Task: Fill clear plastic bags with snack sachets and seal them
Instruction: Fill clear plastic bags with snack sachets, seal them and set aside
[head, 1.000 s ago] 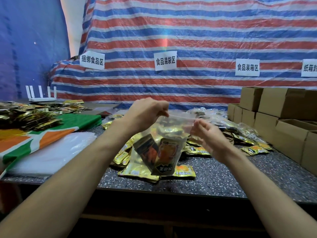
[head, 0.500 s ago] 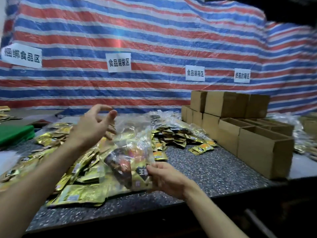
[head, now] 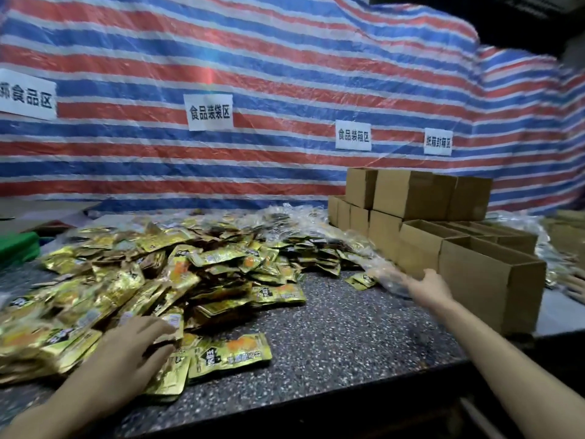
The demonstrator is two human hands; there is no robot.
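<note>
**Left hand [head: 136, 346] flat on gold foil snack sachets [head: 164, 280], right hand [head: 427, 285] open by clear plastic bag [head: 381, 275]**

Left hand lies on the sachet heap near the front left of the speckled dark stone counter [head: 348, 343], fingers loosely spread and pinching nothing. Right hand reaches toward the right side, fingers straight and apart, just beside the bag. The bag is close to the open brown cardboard boxes [head: 490, 280].

Risks:
- The seal can't be checked, so a poorly closed bag could likely pop and spill sachets.
- The left forearm could sweep loose sachets off the front edge.

Hard to tell:
- Bag is motion-blurred, so its contents and seal are unreadable.
- Can't tell whether the bag rests on the counter or whether the right fingertips touch it.
- Left fingertips are partly hidden among the sachets.
- Heap is cut off at the left, and the box interiors are mostly hidden.
</note>
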